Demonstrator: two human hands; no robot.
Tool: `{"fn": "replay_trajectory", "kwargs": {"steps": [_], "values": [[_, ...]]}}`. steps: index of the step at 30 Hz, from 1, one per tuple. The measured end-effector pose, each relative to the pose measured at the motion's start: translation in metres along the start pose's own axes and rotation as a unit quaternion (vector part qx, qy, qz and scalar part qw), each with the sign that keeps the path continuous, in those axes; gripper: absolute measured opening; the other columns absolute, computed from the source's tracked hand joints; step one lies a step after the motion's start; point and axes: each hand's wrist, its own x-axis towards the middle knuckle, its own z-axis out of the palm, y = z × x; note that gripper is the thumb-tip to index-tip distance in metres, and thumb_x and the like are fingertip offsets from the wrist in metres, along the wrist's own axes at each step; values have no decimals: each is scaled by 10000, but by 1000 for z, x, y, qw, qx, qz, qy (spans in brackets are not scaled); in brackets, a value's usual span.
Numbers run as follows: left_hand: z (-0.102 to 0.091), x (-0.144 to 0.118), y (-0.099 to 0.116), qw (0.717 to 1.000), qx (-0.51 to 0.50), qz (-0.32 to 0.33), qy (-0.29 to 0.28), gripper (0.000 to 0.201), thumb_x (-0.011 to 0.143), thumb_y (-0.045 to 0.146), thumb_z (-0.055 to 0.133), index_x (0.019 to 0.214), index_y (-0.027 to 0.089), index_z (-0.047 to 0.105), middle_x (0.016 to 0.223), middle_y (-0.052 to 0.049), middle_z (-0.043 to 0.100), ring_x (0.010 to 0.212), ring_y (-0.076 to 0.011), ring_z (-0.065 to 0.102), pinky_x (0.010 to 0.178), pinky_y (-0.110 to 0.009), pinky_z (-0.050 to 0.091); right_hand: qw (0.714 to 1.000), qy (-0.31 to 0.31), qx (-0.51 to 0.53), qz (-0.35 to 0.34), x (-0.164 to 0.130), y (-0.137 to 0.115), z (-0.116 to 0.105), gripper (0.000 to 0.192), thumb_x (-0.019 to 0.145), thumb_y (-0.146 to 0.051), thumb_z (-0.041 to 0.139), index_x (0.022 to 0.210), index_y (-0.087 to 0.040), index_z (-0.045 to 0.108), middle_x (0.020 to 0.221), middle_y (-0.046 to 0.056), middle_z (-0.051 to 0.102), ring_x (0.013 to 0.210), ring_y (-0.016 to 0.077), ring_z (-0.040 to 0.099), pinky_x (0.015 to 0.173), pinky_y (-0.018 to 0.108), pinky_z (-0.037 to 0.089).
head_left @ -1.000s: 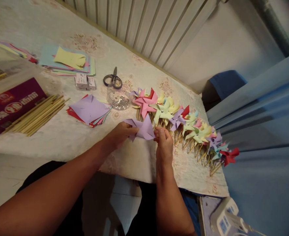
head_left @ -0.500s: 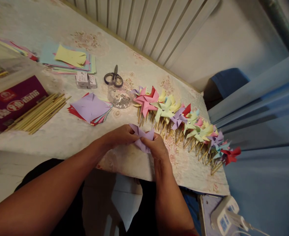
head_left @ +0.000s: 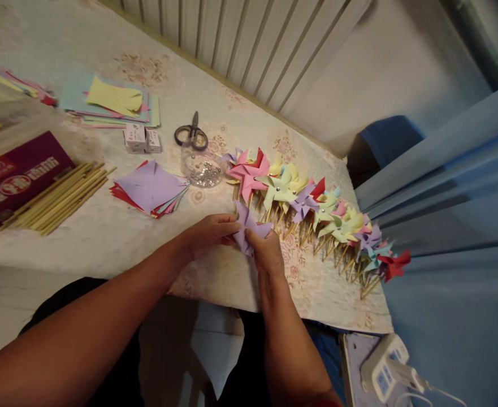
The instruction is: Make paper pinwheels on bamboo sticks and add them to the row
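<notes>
Dim, warm indoor light from above and ahead. Table (head_left: 104, 237) top evenly lit, without glare; small glints on the jar (head_left: 200, 169). Soft shadows beneath the sticks (head_left: 57, 195) and the pinwheels (head_left: 316, 212). Deep shade under the table edge and over the lap. Strong wide-angle distortion: bent wall slats, dark vignette at the right corners. Centre fairly sharp; forearms and edges soft. Blue cast at right.

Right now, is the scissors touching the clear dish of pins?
Cannot tell. In the head view the scissors handles overlap the clear dish rim, but contact or gap isn't plain.
</notes>
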Motion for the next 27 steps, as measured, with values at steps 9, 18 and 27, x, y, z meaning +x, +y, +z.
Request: {"fn": "replay_trajectory", "kwargs": {"steps": [9, 18, 27], "values": [[13, 7, -21, 987, -152, 48, 6, 346, 635, 312, 853, 925, 157, 748, 883, -42, 721, 776, -143, 637, 763, -280, 491, 990, 81, 117, -19, 1, 5, 12, 318, 685, -377, 759, 891, -146, 687, 785, 9, 705, 689, 142, 626, 637, 258, 505], [30, 10, -29, 977, -176, 76, 91, 208, 619, 269, 791, 779, 177, 695, 750, 26, 664, 676, -103, 565, 675, -236, 454, 980, 91, 173, -23, -12, -9, 31, 219, 672, -324, 730, 802, -166, 653, 761, 0, 684, 687, 133, 615, 665, 267, 511], [34, 9, -28, 978, -164, 79, 104, 209, 613, 294, 795, 724, 165, 673, 682, 30, 636, 629, -88, 528, 618, -216, 421, 982, 101, 159, -26, -16, -13, 37, 221, 678, -341, 718, 800, -175, 636, 749, 4, 665, 695, 139, 597, 664, 269, 509]]}}
